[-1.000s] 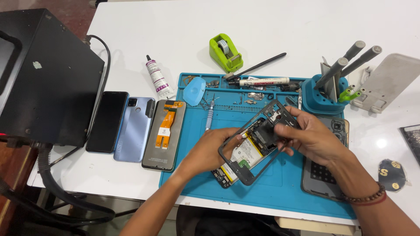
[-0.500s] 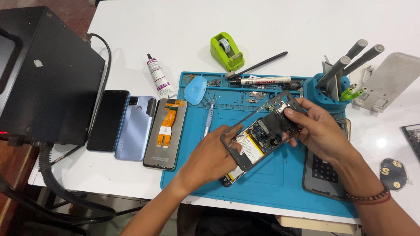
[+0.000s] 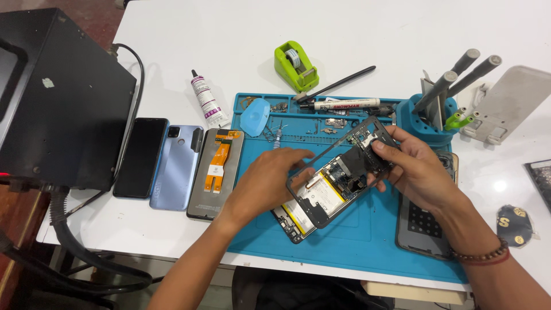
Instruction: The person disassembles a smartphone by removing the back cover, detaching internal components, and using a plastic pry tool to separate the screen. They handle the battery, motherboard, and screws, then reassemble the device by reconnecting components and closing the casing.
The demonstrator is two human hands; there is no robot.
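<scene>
Both hands grasp the opened phone (image 3: 336, 181) above the blue mat (image 3: 367, 241): left hand (image 3: 270, 183) at nine o'clock, right hand (image 3: 416, 166) at three o'clock.

Bright, even light falls from above my white table (image 3: 172, 34), with a small glare spot at its right, soft shadows under my hands, and sharp focus throughout.
</scene>
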